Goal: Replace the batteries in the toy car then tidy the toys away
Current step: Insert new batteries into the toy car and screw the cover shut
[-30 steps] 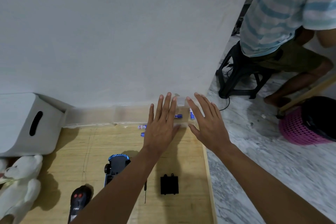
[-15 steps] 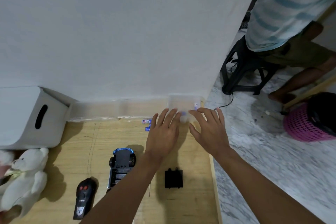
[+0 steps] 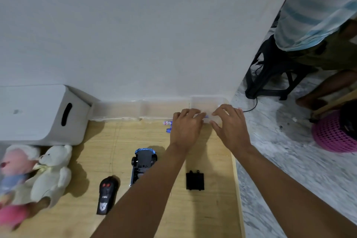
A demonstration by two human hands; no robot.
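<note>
The blue toy car (image 3: 143,162) lies upside down on the wooden table, its battery bay exposed. To its right lies its black battery cover (image 3: 195,181). Two loose batteries (image 3: 168,126) rest near the table's back edge, just left of my left hand (image 3: 185,128). A small clear plastic box (image 3: 207,104) stands against the wall. My left hand and my right hand (image 3: 230,126) curl their fingers over its front edge from either side. A blue battery (image 3: 206,116) shows between my fingertips. My left forearm hides the car's rear.
A black remote control (image 3: 106,195) lies left of the car. Two soft toys (image 3: 51,174) sit at the left, below a white storage bin (image 3: 38,114). The table's right edge (image 3: 236,179) drops to a marble floor with a pink basket (image 3: 332,135) and a seated person (image 3: 316,15).
My fingers were straight and reaching a second ago. Both hands have since drawn together and curled over the clear box's front. The view has tilted down slightly.
</note>
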